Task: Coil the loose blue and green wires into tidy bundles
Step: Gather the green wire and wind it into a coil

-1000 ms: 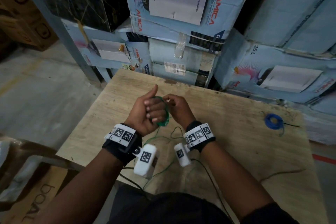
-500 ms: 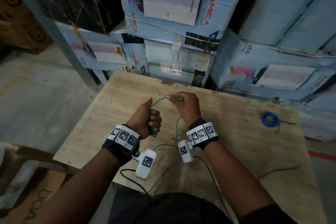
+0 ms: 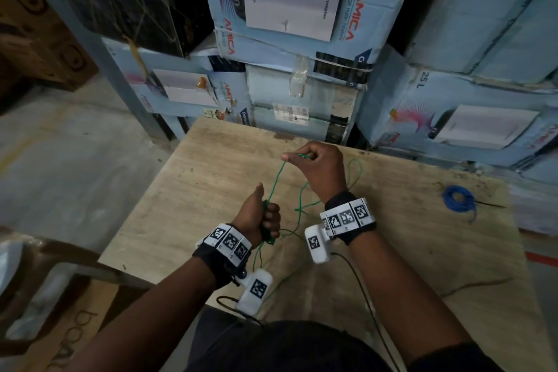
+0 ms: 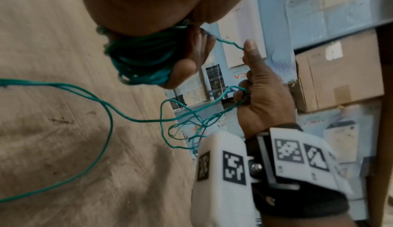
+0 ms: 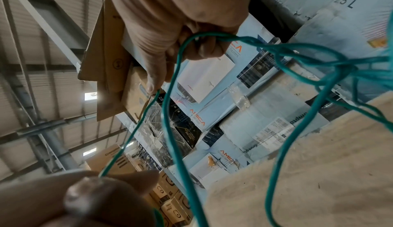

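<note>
Since the earlier frame the right hand (image 3: 320,169) has moved up and away from the left hand (image 3: 256,217), so the stretch of green wire (image 3: 276,178) between them is now longer and nearly straight. The left hand has come lower in the frame, toward the near edge of the table (image 3: 407,251).

The left hand is a fist at the centre of the head view, thumb pointing up. Its fingers are curled tight around the green coil (image 4: 142,61), which is wound in many turns around them; in the left wrist view the turns sit across the fingers at the upper middle of the frame. The left forearm comes in from the lower left.

The right hand is above and to the right of the left one, raised over the table. Its thumb and forefinger pinch the wire, and the other fingers are curled, with a loop of the same wire passing through them. In the right wrist view the wire runs from this pinch down to the left thumb at the bottom left of the frame. The right forearm comes in from the lower right.

The loose rest of the green wire lies in tangled loops on the table between and below the two wrists. The blue coil (image 3: 459,198) lies on the table at the right of the frame, well apart from both hands.
</note>
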`<state>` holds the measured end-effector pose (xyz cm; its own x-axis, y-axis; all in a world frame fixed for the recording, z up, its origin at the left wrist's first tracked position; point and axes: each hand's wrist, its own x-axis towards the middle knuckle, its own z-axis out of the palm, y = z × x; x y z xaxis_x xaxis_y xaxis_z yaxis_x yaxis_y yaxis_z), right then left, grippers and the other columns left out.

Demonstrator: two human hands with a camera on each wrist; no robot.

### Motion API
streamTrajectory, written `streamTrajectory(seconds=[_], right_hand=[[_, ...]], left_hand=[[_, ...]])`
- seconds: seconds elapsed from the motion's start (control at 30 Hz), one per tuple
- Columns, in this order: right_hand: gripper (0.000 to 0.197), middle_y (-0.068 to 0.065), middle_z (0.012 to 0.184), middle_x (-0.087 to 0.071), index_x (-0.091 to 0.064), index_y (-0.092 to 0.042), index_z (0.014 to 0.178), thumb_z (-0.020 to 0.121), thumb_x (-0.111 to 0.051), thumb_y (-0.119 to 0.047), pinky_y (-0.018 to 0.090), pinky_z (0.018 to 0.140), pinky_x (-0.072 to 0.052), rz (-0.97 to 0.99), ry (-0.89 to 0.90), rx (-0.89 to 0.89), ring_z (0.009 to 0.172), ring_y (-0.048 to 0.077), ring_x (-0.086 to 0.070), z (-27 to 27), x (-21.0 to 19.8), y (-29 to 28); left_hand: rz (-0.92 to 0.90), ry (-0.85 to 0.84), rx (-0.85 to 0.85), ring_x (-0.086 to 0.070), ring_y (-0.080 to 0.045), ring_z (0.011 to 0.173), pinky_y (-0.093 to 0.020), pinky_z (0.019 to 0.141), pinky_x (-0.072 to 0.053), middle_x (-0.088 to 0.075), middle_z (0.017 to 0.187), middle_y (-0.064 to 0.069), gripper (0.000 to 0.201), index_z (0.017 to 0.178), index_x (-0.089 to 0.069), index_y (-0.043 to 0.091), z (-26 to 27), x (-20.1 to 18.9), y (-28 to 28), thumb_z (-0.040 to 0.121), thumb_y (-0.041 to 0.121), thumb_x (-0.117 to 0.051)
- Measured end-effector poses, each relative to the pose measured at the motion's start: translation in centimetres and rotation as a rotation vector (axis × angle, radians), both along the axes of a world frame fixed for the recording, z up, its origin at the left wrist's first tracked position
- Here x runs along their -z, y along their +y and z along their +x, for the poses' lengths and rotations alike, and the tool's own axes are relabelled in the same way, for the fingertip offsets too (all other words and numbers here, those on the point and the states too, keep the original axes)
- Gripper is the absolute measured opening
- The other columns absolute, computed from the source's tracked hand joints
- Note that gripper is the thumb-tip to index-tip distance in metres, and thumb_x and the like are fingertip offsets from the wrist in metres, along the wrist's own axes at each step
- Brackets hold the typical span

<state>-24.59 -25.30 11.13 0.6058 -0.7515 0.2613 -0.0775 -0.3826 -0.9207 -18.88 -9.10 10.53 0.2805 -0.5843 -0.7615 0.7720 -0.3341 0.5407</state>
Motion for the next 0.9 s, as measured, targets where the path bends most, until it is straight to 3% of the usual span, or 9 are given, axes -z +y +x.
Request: streamTrajectory(seconds=[0.13,0.27,0.37,0.43,0.57,0.67,0.73,0.83,0.9], right_hand=[[0.037,0.017,0.062,-0.065,-0.068,-0.006,0.061,0.07,-0.09,-0.035,0.025,0.053,-0.041,0.087,0.07,-0.007,0.054,0.007,-0.047,0.1,2.1,-0.4],[0.039,0.013,0.058,-0.064,-0.066,-0.004,0.058,0.077,-0.085,-0.032,0.031,0.059,-0.045,0.2,0.185,-0.088,0.057,0.011,-0.053,-0.2,4.7,0.2],[0.028,0.012,0.064,-0.069,-0.071,-0.021,0.062,0.089,-0.074,-0.031,0.034,0.063,-0.045,0.126,0.305,-0.271,0.061,0.015,-0.059,-1.0,4.9,1.6],[0.029,0.01,0.065,-0.069,-0.075,-0.021,0.071,0.094,-0.066,-0.037,0.034,0.062,-0.046,0.081,0.343,-0.378,0.062,0.02,-0.062,-1.3,4.1,2.7],[0.022,-0.004,0.06,-0.06,-0.074,-0.02,0.081,0.097,-0.062,-0.028,0.026,0.054,-0.037,-0.023,0.361,-0.5,0.053,0.007,-0.051,-1.3,1.6,3.8],[0.018,-0.002,0.08,-0.073,-0.076,-0.016,0.089,0.097,-0.062,-0.023,0.02,0.061,-0.044,-0.065,0.381,-0.541,0.068,0.006,-0.063,-1.3,0.0,3.6],[0.016,-0.002,0.085,-0.074,-0.076,-0.017,0.09,0.096,-0.062,-0.022,0.013,0.061,-0.044,-0.089,0.387,-0.552,0.07,0.0,-0.063,-1.6,-0.9,3.2],[0.014,-0.01,0.077,-0.069,-0.076,-0.018,0.09,0.093,-0.063,-0.02,0.011,0.06,-0.041,-0.167,0.377,-0.549,0.065,-0.005,-0.058,-2.2,-2.2,2.8],[0.013,-0.012,0.072,-0.067,-0.077,-0.019,0.087,0.087,-0.064,-0.022,0.021,0.061,-0.045,-0.259,0.379,-0.531,0.063,-0.001,-0.058,-2.4,-2.9,2.8]], left_hand=[[-0.244,0.158,0.156,-0.016,-0.011,0.035,-0.023,0.038,-0.022,-0.019,0.046,0.004,0.067,0.052,-0.027,0.022,0.0,-1.1,-0.3,0.092,0.075,-0.027],[-0.552,0.376,-0.143,-0.031,-0.011,0.038,-0.025,0.042,-0.036,-0.031,0.049,0.005,0.064,0.054,-0.042,0.02,2.0,-1.9,-1.0,0.096,0.066,-0.029],[-0.707,0.359,-0.341,-0.043,-0.013,0.05,-0.028,0.059,-0.047,-0.043,0.061,0.003,0.062,0.068,-0.055,0.015,4.0,-2.1,-1.4,0.099,0.06,-0.026],[-0.751,0.305,-0.458,-0.049,-0.015,0.056,-0.031,0.075,-0.046,-0.048,0.068,0.002,0.054,0.076,-0.057,0.013,4.9,-2.1,-1.5,0.102,0.051,-0.029],[-0.693,0.115,-0.602,-0.053,-0.016,0.063,-0.036,0.09,-0.044,-0.048,0.073,0.001,0.035,0.075,-0.05,0.014,6.1,-1.7,-2.2,0.104,0.028,-0.036],[-0.592,-0.094,-0.569,-0.05,-0.018,0.068,-0.033,0.087,-0.043,-0.051,0.071,-0.002,0.034,0.074,-0.044,0.014,6.1,-1.9,-3.2,0.105,0.02,-0.034],[-0.508,-0.301,-0.538,-0.055,-0.019,0.071,-0.035,0.087,-0.044,-0.057,0.068,0.0,0.034,0.073,-0.048,0.013,6.3,-2.0,-3.8,0.105,0.016,-0.036],[-0.362,-0.657,-0.401,-0.062,-0.018,0.072,-0.044,0.093,-0.044,-0.064,0.066,0.004,0.041,0.066,-0.063,0.02,7.3,-1.5,-3.5,0.102,0.022,-0.045],[-0.225,-0.897,-0.172,-0.06,-0.016,0.069,-0.033,0.083,-0.047,-0.064,0.063,0.006,0.044,0.064,-0.068,0.02,7.1,-1.9,-2.9,0.101,0.03,-0.047]])
